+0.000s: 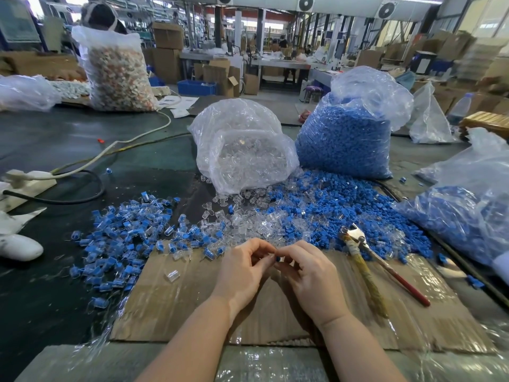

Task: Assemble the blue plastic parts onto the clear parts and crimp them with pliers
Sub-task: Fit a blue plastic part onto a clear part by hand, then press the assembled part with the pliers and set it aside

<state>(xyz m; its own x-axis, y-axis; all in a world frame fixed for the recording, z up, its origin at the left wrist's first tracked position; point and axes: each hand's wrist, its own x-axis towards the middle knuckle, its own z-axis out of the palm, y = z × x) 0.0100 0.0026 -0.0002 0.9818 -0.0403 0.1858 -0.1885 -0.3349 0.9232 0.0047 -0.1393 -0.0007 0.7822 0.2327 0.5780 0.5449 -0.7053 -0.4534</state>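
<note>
My left hand (243,268) and my right hand (308,274) meet over the cardboard sheet (170,304), fingertips together. Between them shows a small blue plastic part (277,259), pinched by my right fingers; my left fingers pinch something at the same spot, mostly hidden, apparently a clear part. Loose clear parts (248,221) and loose blue parts (330,210) lie heaped just beyond my hands. A pile of assembled blue-and-clear pieces (124,235) spreads to the left. The pliers (366,260) lie on the cardboard to the right, untouched.
A bag of clear parts (242,150) and a bag of blue parts (347,133) stand behind the heaps. Another bag of blue pieces (468,216) lies at right. Cables and a power strip (24,183) sit at left. One clear part (172,275) lies alone on the cardboard.
</note>
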